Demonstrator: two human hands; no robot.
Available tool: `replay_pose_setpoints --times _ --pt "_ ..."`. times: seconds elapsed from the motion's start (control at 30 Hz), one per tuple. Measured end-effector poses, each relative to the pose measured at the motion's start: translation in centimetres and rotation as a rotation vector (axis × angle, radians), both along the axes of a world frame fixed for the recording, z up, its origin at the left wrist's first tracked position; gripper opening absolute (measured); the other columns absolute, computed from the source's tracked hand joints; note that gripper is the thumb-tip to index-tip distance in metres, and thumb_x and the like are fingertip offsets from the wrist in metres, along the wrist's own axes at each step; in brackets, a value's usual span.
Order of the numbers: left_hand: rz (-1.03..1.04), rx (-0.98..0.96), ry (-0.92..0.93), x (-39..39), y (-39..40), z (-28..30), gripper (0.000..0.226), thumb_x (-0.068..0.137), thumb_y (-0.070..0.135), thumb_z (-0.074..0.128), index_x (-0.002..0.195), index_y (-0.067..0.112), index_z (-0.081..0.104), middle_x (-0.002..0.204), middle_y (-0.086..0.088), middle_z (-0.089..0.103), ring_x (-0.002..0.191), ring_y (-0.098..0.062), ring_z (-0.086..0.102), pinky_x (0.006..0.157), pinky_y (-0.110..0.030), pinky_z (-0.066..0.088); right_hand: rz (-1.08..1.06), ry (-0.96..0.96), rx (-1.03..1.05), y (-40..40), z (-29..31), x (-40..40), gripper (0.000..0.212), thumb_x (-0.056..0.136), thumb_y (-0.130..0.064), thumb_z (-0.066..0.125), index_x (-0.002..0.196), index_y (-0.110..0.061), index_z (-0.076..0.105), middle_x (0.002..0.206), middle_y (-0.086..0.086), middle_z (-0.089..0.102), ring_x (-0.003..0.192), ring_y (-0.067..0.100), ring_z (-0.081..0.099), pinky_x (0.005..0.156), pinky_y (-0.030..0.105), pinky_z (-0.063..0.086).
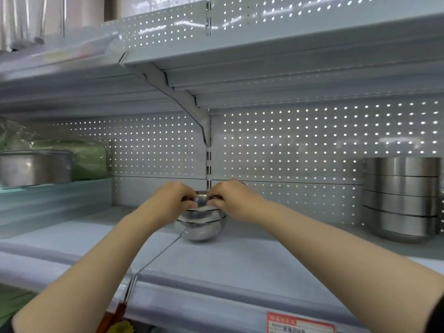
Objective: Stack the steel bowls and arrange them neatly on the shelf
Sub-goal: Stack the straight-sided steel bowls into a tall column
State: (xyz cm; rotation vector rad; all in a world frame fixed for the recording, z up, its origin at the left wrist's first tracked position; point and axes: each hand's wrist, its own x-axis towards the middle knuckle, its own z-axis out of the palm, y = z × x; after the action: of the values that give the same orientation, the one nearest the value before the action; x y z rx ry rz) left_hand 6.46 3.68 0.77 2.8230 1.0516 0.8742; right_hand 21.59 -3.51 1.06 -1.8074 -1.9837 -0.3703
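Observation:
A small stack of shiny steel bowls (201, 224) stands mid-shelf on the pale grey shelf (240, 260), near the perforated back panel. My left hand (168, 203) grips the left rim of the top bowl, and my right hand (230, 200) grips its right rim. The top bowl sits nested in the one below. My fingers hide most of the top bowl's rim. At the far right of the same shelf stands a taller stack of larger steel bowls (401, 198).
A steel pot (33, 168) and a green plastic-wrapped item (91, 159) sit on the neighbouring shelf at left. An upper shelf (264, 75) with its bracket (192, 104) overhangs the work area. A red price label (300, 324) is on the shelf's front edge.

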Motion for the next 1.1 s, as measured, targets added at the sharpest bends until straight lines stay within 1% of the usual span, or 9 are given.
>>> replay_pose_setpoints --times 0.1,0.23,0.3,0.37,0.53,0.73,0.83,0.93,1.1 --pt "0.007 0.008 0.004 0.0 0.1 -0.6 0.011 0.089 0.016 0.058 0.089 0.011 0.068 0.076 -0.005 0.058 0.071 -0.021 0.047 0.057 -0.025 0.032 -0.026 0.003 -0.011 0.4 -0.5 -0.1 0.020 0.093 -0.020 0.051 0.096 -0.008 0.068 0.095 0.014 0.067 0.090 0.032 0.057 0.076 0.035 0.045" --pt "0.005 0.095 -0.117 0.1 -0.7 -1.4 0.021 0.088 0.012 0.060 0.108 0.013 0.066 0.101 -0.004 0.058 0.085 -0.020 0.054 0.073 -0.023 0.041 -0.035 -0.009 0.064 -1.0 -0.4 0.0 0.022 0.092 -0.019 0.053 0.108 -0.012 0.066 0.105 0.011 0.065 0.096 0.031 0.057 0.072 0.030 0.039" --pt "-0.038 0.136 -0.258 0.5 -2.0 -2.0 0.023 0.086 0.008 0.061 0.109 0.012 0.066 0.097 0.000 0.054 0.078 -0.013 0.051 0.067 -0.011 0.040 -0.042 0.005 0.108 -2.8 -0.5 0.6 0.025 0.092 -0.020 0.055 0.114 -0.014 0.064 0.111 0.007 0.062 0.099 0.027 0.057 0.072 0.027 0.036" --pt "-0.098 0.147 -0.287 1.7 -3.7 -2.5 0.023 0.085 0.007 0.063 0.107 0.010 0.067 0.094 0.000 0.056 0.074 -0.009 0.050 0.064 -0.007 0.037 -0.073 0.010 0.089 -5.2 -1.2 1.7 0.029 0.092 -0.023 0.056 0.120 -0.016 0.061 0.120 0.004 0.059 0.104 0.023 0.056 0.078 0.026 0.037" --pt "-0.202 0.102 -0.076 8.1 -8.2 -3.5 0.035 0.089 0.021 0.056 0.124 0.023 0.058 0.117 0.004 0.062 0.109 -0.015 0.056 0.089 -0.022 0.040 -0.285 -0.050 -0.037 -12.7 -3.4 6.9 0.034 0.091 -0.034 0.055 0.124 -0.026 0.057 0.128 -0.009 0.056 0.114 0.014 0.051 0.087 0.024 0.038" --pt "-0.320 -0.025 0.043 17.2 -13.4 -2.0 0.036 0.091 0.012 0.048 0.124 0.022 0.056 0.120 -0.001 0.060 0.109 -0.023 0.057 0.088 -0.029 0.047 -0.527 -0.105 -0.102 -22.0 -4.4 15.5 0.028 0.090 -0.040 0.056 0.115 -0.028 0.062 0.104 -0.018 0.061 0.086 0.002 0.043 0.072 0.016 0.031" --pt "-0.361 -0.029 0.073 21.1 -16.2 -1.9 0.038 0.089 0.009 0.048 0.123 0.023 0.058 0.123 -0.002 0.059 0.113 -0.024 0.056 0.091 -0.031 0.047 -0.597 -0.053 -0.099 -25.8 -5.6 18.6 0.020 0.087 -0.040 0.058 0.104 -0.031 0.064 0.081 -0.027 0.050 0.083 0.003 0.047 0.069 0.015 0.036" --pt "-0.406 -0.025 0.129 23.9 -18.5 -2.7 0.035 0.088 0.008 0.048 0.119 0.021 0.060 0.121 -0.004 0.060 0.111 -0.028 0.057 0.090 -0.033 0.048 -0.613 -0.011 -0.095 -28.6 -6.7 20.5 0.018 0.083 -0.044 0.058 0.098 -0.036 0.064 0.086 -0.024 0.055 0.085 0.001 0.054 0.077 0.017 0.044" --pt "-0.430 0.052 0.244 25.5 -20.7 -4.2 0.030 0.090 0.017 0.051 0.119 0.024 0.057 0.123 -0.002 0.058 0.114 -0.025 0.054 0.090 -0.032 0.044 -0.580 -0.014 -0.115 -31.7 -7.3 22.8 0.026 0.083 -0.048 0.057 0.102 -0.032 0.065 0.089 -0.024 0.059 0.075 -0.008 0.049 0.072 0.005 0.038"
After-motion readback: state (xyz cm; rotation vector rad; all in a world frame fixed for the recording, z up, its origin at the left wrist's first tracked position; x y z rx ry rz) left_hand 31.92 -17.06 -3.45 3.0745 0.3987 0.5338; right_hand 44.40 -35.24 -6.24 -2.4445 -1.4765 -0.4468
